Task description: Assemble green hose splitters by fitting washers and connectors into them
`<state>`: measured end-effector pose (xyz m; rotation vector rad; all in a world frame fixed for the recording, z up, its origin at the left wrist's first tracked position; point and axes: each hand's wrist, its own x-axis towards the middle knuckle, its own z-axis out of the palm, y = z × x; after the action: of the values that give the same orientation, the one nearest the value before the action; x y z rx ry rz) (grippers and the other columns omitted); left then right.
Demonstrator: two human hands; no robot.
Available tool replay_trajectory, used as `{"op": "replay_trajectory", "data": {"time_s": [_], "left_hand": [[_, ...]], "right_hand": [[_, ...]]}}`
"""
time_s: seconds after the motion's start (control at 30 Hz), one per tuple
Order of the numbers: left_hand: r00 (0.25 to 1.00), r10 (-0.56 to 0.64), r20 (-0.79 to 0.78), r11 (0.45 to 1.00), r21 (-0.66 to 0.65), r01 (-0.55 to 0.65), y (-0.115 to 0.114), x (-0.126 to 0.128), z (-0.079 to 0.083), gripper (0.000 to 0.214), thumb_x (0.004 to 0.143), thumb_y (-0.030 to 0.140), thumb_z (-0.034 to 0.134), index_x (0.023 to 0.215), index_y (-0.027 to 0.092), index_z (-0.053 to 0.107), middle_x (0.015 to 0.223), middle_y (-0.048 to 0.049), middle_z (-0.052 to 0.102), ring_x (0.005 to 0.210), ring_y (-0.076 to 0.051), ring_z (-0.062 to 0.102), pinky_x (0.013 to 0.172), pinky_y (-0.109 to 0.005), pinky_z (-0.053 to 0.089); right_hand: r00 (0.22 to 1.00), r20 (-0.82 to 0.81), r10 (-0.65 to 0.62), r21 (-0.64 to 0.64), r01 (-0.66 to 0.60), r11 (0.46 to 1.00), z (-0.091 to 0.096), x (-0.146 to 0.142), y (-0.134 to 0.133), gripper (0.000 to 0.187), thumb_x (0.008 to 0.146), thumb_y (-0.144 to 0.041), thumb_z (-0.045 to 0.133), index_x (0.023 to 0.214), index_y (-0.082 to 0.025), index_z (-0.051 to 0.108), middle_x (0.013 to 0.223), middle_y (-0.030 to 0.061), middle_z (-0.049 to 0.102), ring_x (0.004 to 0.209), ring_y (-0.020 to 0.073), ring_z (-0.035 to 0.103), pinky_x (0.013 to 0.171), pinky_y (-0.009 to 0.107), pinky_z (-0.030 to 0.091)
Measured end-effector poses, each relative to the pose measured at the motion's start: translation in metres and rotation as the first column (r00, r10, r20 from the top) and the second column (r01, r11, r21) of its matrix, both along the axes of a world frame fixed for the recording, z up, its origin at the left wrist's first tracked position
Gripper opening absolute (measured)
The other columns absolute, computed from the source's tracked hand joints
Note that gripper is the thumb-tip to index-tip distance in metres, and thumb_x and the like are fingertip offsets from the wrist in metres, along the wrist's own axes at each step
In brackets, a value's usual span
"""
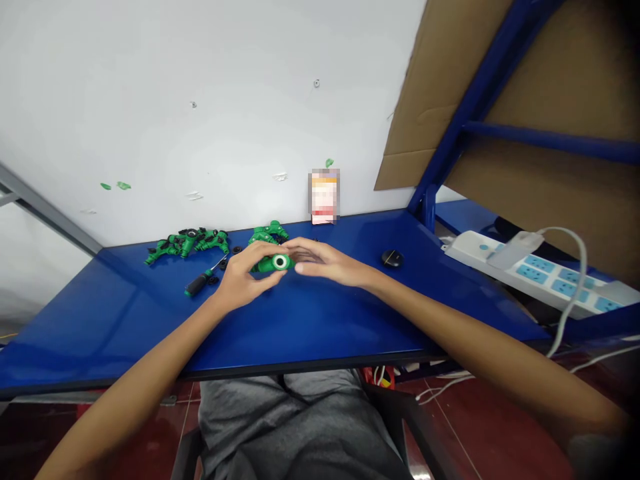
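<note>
A green plastic hose fitting (281,262) with a pale ring and dark hole facing me is held just above the blue table. My left hand (245,275) is closed on its left side, thumb below and fingers over the top. From the right, my right hand (327,262) curves its fingers behind the fitting, with the thumb at its right edge; part of that grip is hidden. Behind the hands lie more green fittings (270,231). A screwdriver (199,283) with a dark and green handle rests left of my left hand, beside small black rings (237,250).
Several green and black fittings (191,243) are heaped at the table's back left. A round black object (392,258) lies to the right. A small blurred box (324,197) stands against the wall. At far right is a white power strip (500,267) with cables.
</note>
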<state>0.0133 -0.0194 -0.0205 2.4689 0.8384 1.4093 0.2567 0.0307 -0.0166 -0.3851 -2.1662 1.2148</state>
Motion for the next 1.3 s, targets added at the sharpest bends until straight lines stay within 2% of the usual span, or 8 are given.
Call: {"op": "replay_trajectory", "data": {"time_s": [0.07, 0.23, 0.4, 0.6, 0.83, 0.97, 1.17, 1.3], "left_hand": [[0.993, 0.017, 0.117, 0.994, -0.107, -0.004, 0.001, 0.0, -0.003, 0.032, 0.096, 0.029, 0.082, 0.125, 0.02, 0.071, 0.117, -0.0108, 0.078, 0.108, -0.023, 0.076, 0.097, -0.037, 0.062], [0.992, -0.022, 0.123, 0.975, -0.216, 0.048, 0.006, -0.002, -0.006, 0.045, 0.094, 0.041, 0.086, 0.129, 0.02, 0.065, 0.127, -0.0122, 0.071, 0.112, -0.023, 0.074, 0.101, -0.039, 0.062], [0.967, 0.176, -0.185, 0.974, -0.11, -0.199, 0.011, -0.028, 0.008, 0.04, 0.104, 0.045, 0.069, 0.135, 0.021, 0.064, 0.123, -0.0117, 0.069, 0.103, -0.023, 0.069, 0.092, -0.039, 0.06], [0.793, -0.07, -0.605, 0.939, -0.309, -0.153, 0.015, -0.052, 0.014, 0.06, 0.095, 0.049, 0.08, 0.148, 0.025, 0.065, 0.118, -0.0082, 0.074, 0.098, -0.024, 0.072, 0.084, -0.034, 0.057], [0.819, -0.193, -0.54, 0.921, -0.389, -0.039, 0.009, -0.043, 0.022, 0.042, 0.102, 0.035, 0.07, 0.144, 0.027, 0.071, 0.12, -0.0088, 0.072, 0.093, -0.02, 0.07, 0.078, -0.031, 0.06], [0.791, -0.321, -0.52, 0.92, -0.368, 0.131, -0.008, -0.023, 0.026, 0.05, 0.099, 0.036, 0.077, 0.149, 0.035, 0.068, 0.141, -0.0097, 0.067, 0.126, -0.027, 0.068, 0.109, -0.043, 0.058], [0.767, -0.276, -0.579, 0.954, -0.261, 0.146, -0.016, 0.005, -0.001, 0.033, 0.11, 0.036, 0.063, 0.139, 0.027, 0.074, 0.128, -0.0102, 0.075, 0.112, -0.024, 0.074, 0.098, -0.037, 0.061], [0.869, -0.237, -0.434, 0.947, -0.302, 0.108, -0.007, 0.0, -0.007, 0.023, 0.102, 0.029, 0.072, 0.124, 0.022, 0.075, 0.111, -0.007, 0.078, 0.091, -0.019, 0.075, 0.085, -0.031, 0.063]], "right_hand": [[0.997, 0.022, -0.07, 0.093, 0.068, 0.993, -0.004, -0.003, -0.001, 0.059, 0.092, -0.046, 0.082, 0.143, -0.024, 0.062, 0.145, 0.0106, 0.069, 0.136, 0.0281, 0.067, 0.119, 0.046, 0.05], [0.974, 0.015, -0.228, 0.172, 0.222, 0.96, -0.014, -0.01, 0.002, 0.03, 0.101, -0.044, 0.072, 0.124, -0.024, 0.069, 0.124, 0.008, 0.079, 0.116, 0.0283, 0.075, 0.105, 0.046, 0.056], [0.954, -0.052, -0.295, 0.04, 0.297, 0.954, -0.021, -0.001, 0.026, 0.035, 0.091, -0.045, 0.082, 0.117, -0.023, 0.072, 0.117, 0.007, 0.079, 0.112, 0.0278, 0.074, 0.104, 0.047, 0.055], [0.955, -0.128, -0.267, -0.164, 0.245, 0.956, -0.031, 0.009, 0.05, 0.04, 0.089, -0.05, 0.082, 0.112, -0.022, 0.065, 0.107, 0.0046, 0.073, 0.097, 0.0225, 0.074, 0.094, 0.044, 0.061], [0.953, -0.106, -0.283, -0.249, 0.25, 0.936, -0.036, 0.005, 0.048, 0.046, 0.084, -0.053, 0.088, 0.108, -0.019, 0.07, 0.097, 0.004, 0.076, 0.092, 0.0214, 0.076, 0.094, 0.044, 0.063], [0.932, -0.13, -0.337, -0.298, 0.288, 0.91, -0.035, 0.003, 0.047, 0.05, 0.08, -0.058, 0.091, 0.104, -0.019, 0.07, 0.091, 0.0034, 0.077, 0.087, 0.0216, 0.078, 0.09, 0.044, 0.066], [0.917, -0.138, -0.375, -0.315, 0.318, 0.894, -0.036, 0.001, 0.049, 0.052, 0.078, -0.061, 0.092, 0.101, -0.02, 0.07, 0.087, 0.0024, 0.076, 0.083, 0.0204, 0.077, 0.087, 0.043, 0.067], [0.919, -0.131, -0.371, -0.305, 0.319, 0.897, -0.035, 0.0, 0.046, 0.05, 0.078, -0.059, 0.091, 0.1, -0.02, 0.07, 0.088, 0.0025, 0.076, 0.084, 0.0207, 0.075, 0.086, 0.043, 0.066]]}}
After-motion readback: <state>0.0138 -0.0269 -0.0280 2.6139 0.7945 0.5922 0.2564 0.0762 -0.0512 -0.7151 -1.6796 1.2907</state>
